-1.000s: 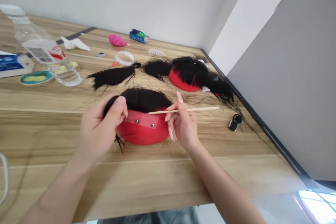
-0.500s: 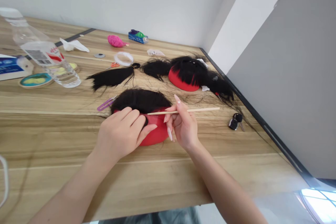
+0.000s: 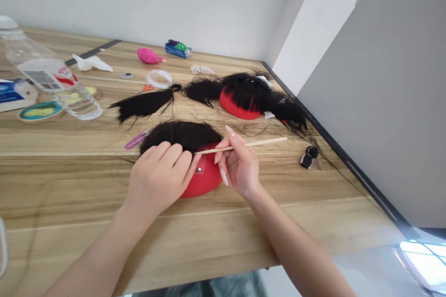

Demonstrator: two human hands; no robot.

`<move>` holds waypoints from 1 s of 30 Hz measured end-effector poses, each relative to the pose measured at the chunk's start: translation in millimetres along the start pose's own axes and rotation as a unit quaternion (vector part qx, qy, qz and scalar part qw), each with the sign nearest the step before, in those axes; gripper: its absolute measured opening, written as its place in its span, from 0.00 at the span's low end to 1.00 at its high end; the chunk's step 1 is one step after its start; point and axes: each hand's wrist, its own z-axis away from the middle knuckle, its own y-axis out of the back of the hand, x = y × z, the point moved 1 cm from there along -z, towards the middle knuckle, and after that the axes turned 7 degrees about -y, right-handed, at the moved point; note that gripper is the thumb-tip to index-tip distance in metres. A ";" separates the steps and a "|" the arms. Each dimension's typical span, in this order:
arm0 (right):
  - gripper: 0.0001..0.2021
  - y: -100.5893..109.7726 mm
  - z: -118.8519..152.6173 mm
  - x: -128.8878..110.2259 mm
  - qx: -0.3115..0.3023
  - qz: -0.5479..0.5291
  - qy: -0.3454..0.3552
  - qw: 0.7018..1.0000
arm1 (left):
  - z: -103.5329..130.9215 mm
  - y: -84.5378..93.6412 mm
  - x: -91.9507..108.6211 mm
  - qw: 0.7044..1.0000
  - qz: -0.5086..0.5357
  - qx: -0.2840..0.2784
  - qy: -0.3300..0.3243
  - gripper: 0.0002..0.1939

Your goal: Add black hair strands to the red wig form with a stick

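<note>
A red dome-shaped form [image 3: 209,184] lies on the table in front of me, with black hair [image 3: 181,133] over its far side. On its near side sits a small clear patch with a shiny metal pin head [image 3: 198,170]. My left hand [image 3: 160,171] rests on the form's left part, fingers curled and thumb pressed in, closed on a lock of black hair that is mostly hidden. Between the thumb and fingers of my right hand [image 3: 239,162] is a thin wooden stick [image 3: 266,141], held like a pen. Its tip meets my left fingertips at the hair's edge.
Behind stands a second red form [image 3: 237,106] with black hair. A tied hair bundle [image 3: 144,104], purple thread snips [image 3: 136,140], a clear tape ring [image 3: 159,79] and pink yarn [image 3: 149,56] lie left of it. A water bottle [image 3: 52,74] stands left; keys [image 3: 308,158] lie right.
My left thumb has drawn in against the fingers, uncovering the metal pin head and hiding the black lock seen between them. The stick stays in my right hand. The view has shifted slightly.
</note>
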 end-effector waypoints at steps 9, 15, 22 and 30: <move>0.17 0.9 0.9 -1.0 0.002 -0.016 -0.005 1.000 | 2.5 2.3 -4.4 0.999 0.029 -0.011 -0.027 0.14; 0.18 0.8 0.5 -2.4 0.004 -0.024 -0.003 1.000 | 5.7 2.6 -12.0 0.995 0.088 -0.011 -0.052 0.13; 0.10 3.9 -1.0 -4.1 -0.001 -0.005 0.025 1.000 | 5.1 7.1 -9.5 0.984 0.143 0.038 -0.096 0.14; 0.07 6.0 -2.2 -3.1 -0.019 -0.005 0.046 0.999 | 7.5 7.5 6.1 0.959 0.253 0.103 -0.078 0.13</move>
